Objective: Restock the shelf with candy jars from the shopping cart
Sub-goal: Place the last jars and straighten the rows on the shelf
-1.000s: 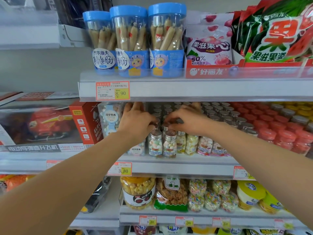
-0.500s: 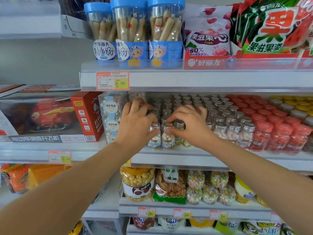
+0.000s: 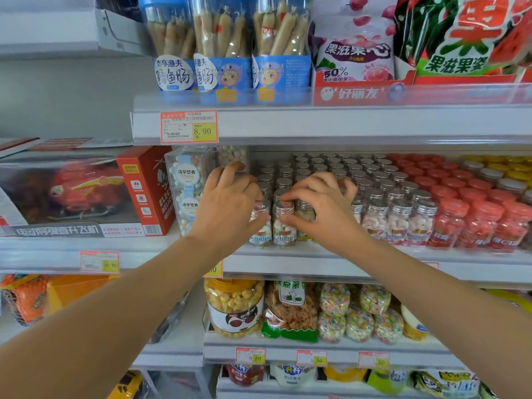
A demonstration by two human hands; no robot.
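A small clear plastic candy jar with a silver screw lid [image 3: 283, 223], full of pale round sweets, stands in the front row of the white middle shelf [image 3: 273, 263], close to its lip. The right hand [image 3: 322, 217] pinches it high up, thumb and forefinger near the lid. The left hand [image 3: 230, 205] is curled round the neighbouring jar [image 3: 260, 226], which touches the first at its nine o'clock.

The likeliest mishap is a topple. Both jars are tall, narrow and gripped near the top, so a sideways nudge on letting go could tip one over the lip onto the goods below.

At twelve o'clock, packed rows of silver-lidded jars [image 3: 345, 174] stand lid to lid, and a firm push backward could knock them over in a chain. At three o'clock, more jars sit partly hidden behind the right palm, and a careless pull of that wrist could drag them forward.

Stacked clear square candy boxes [image 3: 187, 185] at nine o'clock crowd the left knuckles, leaving little room to spread the fingers.
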